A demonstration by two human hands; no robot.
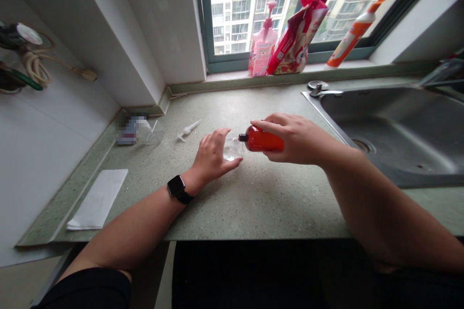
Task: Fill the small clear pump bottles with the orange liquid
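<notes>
Wrapping closed fingers of the right hand (299, 140) around the slippery, liquid-heavy red plastic bottle (263, 138), best held by its body, black neck meeting a light, thin-walled clear bottle (232, 148) cupped by curled fingers of the left hand (213, 154) at centre frame on the speckled surface (253, 207).
</notes>
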